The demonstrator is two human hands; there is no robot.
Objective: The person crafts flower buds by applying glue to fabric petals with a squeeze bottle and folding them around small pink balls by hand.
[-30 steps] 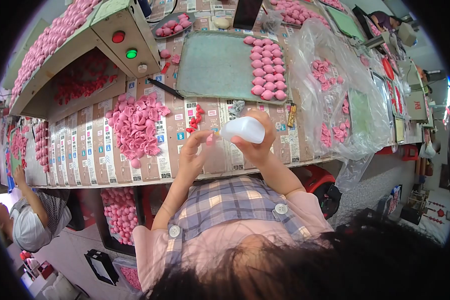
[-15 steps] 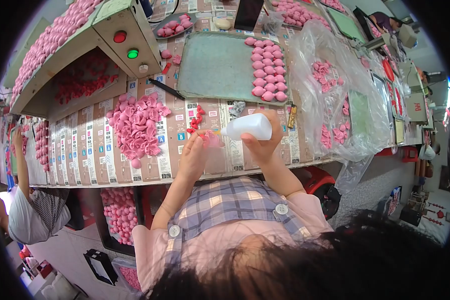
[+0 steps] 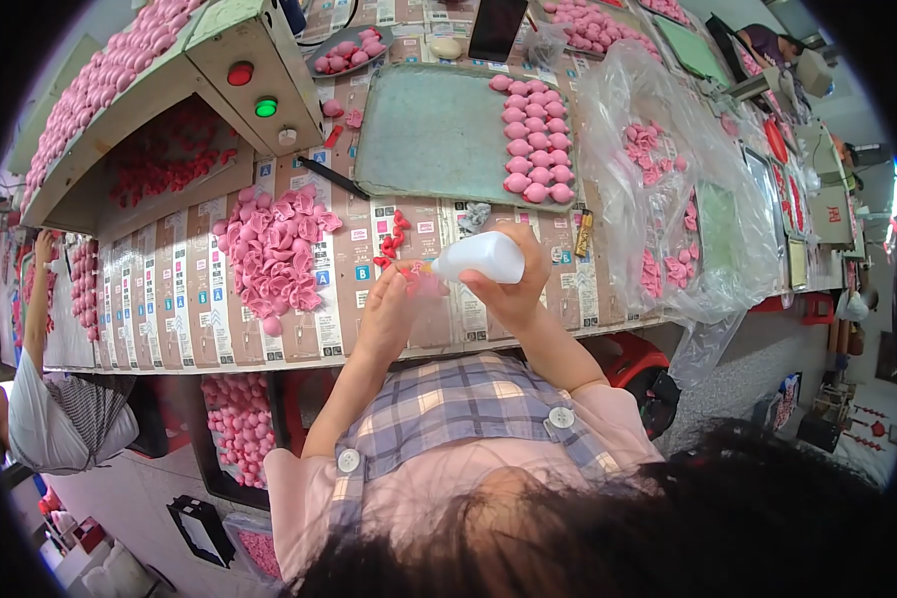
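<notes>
My left hand (image 3: 386, 307) pinches a small pink piece (image 3: 425, 282), partly blurred, above the table's front edge. A white squeeze bottle (image 3: 484, 257) lies tilted in my right hand (image 3: 524, 284), its narrow tip pointing left and meeting the pink piece. Small red pieces (image 3: 393, 239) lie on the table just beyond my left hand. To the left is a heap of pink petal-like pieces (image 3: 274, 261). Behind my hands, a greenish tray (image 3: 419, 130) carries rows of pink rounded pieces (image 3: 538, 140) along its right side.
A metal machine (image 3: 239, 85) with red and green buttons stands at the back left. A black-handled tool (image 3: 331, 177) lies near the tray. Clear plastic sheeting (image 3: 608, 149) covers pink pieces on the right. A co-worker (image 3: 70, 419) reaches over the table at far left.
The bottle first tilted and shifted right, then came back left, its tip now at the pink piece. My left hand has moved slightly right. The co-worker's arm has reached farther forward.
</notes>
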